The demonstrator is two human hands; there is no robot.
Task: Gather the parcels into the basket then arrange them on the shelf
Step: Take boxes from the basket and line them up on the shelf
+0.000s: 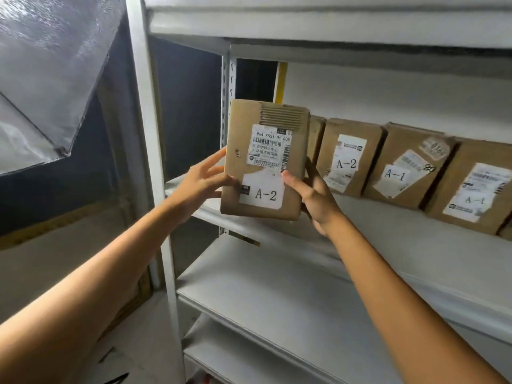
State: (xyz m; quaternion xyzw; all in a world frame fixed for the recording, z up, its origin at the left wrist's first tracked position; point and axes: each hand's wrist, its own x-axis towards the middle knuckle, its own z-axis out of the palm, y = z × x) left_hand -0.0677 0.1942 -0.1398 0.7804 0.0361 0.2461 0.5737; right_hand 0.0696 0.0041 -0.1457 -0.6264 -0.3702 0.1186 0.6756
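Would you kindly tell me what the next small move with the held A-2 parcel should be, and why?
Probably ease the held parcel back and down onto the shelf, at the left end of the standing row. The left hand and right hand grip its sides, upright, before the shelf, and the row seems to end just behind it.

I am watching my left hand (pixel 203 180) and right hand (pixel 315 195) gripping an upright A-2 parcel (pixel 266 159) at its 9 and 3 o'clock edges, thumbs pressing its front. At its 3 o'clock, a row of parcels (pixel 407 164) is leaning along the shelf (pixel 388 245).
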